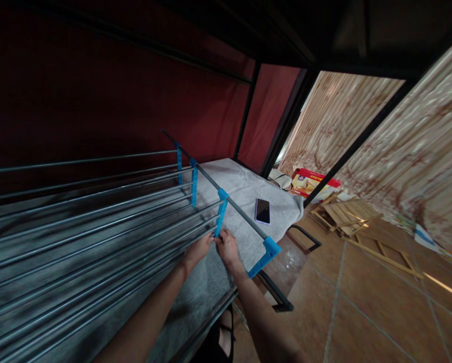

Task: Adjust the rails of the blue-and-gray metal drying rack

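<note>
A rack of grey metal tubes [123, 224] with blue plastic brackets lies on a grey cloth. My left hand [200, 248] is closed around the end of a tube, low on the near-middle blue bracket [220, 217]. Pressed against that bracket's lower end from the right is my right hand [228, 246], its fingers curled around it. The fingertips of both hands meet there, so the exact joint is hidden. A grey crossbar [244, 217] runs along the bracket tops to a blue end bracket [265, 256], which has no tubes in it.
A phone [262, 210] lies on the grey cloth [244, 186], right of the crossbar. Black bed-frame posts [289, 121] stand beyond. Black metal handles [274, 291] jut out at the right edge. Wooden slatted pieces [350, 214] and a red-yellow box [311, 184] rest on the tiled floor.
</note>
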`<state>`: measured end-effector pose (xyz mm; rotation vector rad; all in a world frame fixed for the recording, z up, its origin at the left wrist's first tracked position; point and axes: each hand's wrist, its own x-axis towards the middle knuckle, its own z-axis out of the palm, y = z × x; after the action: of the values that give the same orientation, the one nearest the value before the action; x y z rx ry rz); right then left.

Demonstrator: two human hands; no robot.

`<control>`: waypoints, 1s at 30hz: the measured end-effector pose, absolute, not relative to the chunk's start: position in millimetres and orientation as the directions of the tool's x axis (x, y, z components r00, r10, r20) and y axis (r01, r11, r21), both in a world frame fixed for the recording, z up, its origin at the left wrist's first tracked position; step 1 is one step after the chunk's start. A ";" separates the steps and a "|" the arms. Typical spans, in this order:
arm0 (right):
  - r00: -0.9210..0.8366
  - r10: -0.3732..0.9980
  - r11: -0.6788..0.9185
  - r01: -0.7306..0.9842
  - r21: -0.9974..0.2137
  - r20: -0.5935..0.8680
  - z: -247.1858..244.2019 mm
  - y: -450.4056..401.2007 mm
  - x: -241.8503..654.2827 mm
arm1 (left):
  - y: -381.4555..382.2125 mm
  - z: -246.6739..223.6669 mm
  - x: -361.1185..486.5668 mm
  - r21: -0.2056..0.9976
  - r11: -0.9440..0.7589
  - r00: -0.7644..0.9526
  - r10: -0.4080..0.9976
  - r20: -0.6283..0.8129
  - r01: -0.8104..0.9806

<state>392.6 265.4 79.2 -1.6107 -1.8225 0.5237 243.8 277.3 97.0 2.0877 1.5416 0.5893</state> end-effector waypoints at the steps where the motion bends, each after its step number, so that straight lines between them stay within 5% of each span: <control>1: -0.041 0.978 0.171 0.719 -0.674 0.203 79.2 265.3 392.4 | 276.7 96.7 243.9 0.607 -0.254 0.274 0.960 0.062 0.753; 30: -0.011 0.966 0.198 0.675 -0.711 0.259 74.6 263.1 390.4 | 279.0 77.3 244.1 0.671 -0.270 0.255 0.959 0.122 0.691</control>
<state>390.4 263.1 74.6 -1.5451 -1.7546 0.5119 244.1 279.0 77.3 2.0428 1.4938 0.7230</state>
